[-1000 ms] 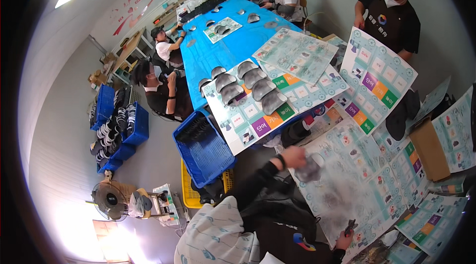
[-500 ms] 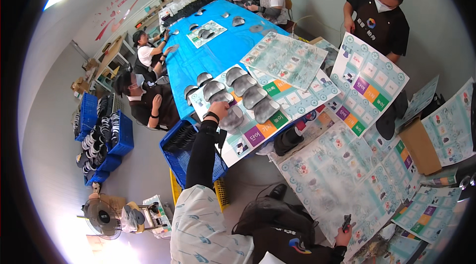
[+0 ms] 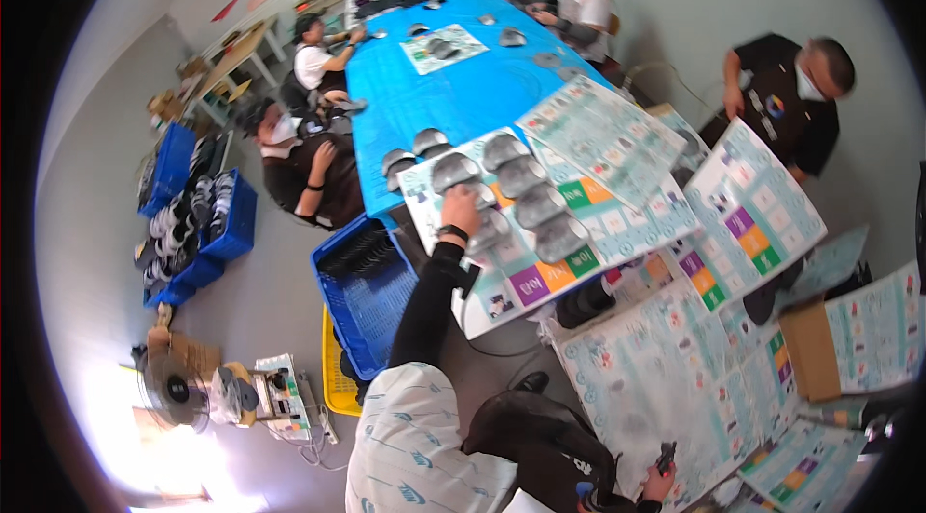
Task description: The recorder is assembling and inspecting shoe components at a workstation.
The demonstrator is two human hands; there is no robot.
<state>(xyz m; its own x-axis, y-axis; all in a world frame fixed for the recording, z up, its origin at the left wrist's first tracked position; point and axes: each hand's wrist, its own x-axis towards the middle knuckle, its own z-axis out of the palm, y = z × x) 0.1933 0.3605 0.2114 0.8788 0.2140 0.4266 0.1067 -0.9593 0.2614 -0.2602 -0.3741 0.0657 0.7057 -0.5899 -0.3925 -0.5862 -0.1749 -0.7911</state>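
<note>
My left hand (image 3: 460, 211), at the end of a black-sleeved arm, reaches over the near end of the table. Its fingers curl at a grey shell-shaped piece (image 3: 488, 231) in the left column of pieces, partly hiding it; motion softens the grip. Beside it, a second column of overlapping grey curved pieces (image 3: 540, 207) lies on a printed board (image 3: 521, 283). Two more grey pieces (image 3: 431, 142) sit past the board's left corner. Low on the right, my right hand (image 3: 660, 484) is closed around a small black hand tool (image 3: 667, 457), whose exact kind is unclear.
A long blue-covered table (image 3: 424, 103) stretches away, with co-workers along both sides. A blue crate (image 3: 362, 320) stands left of my arm, over a yellow crate (image 3: 340, 364). At right, a person (image 3: 786, 108) stands behind printed sheets (image 3: 757, 204). A fan (image 3: 176, 388) stands lower left.
The view has shifted, so the table appears farther right and lower. My left hand stays by the left column of grey pieces. My right hand still holds the black tool.
</note>
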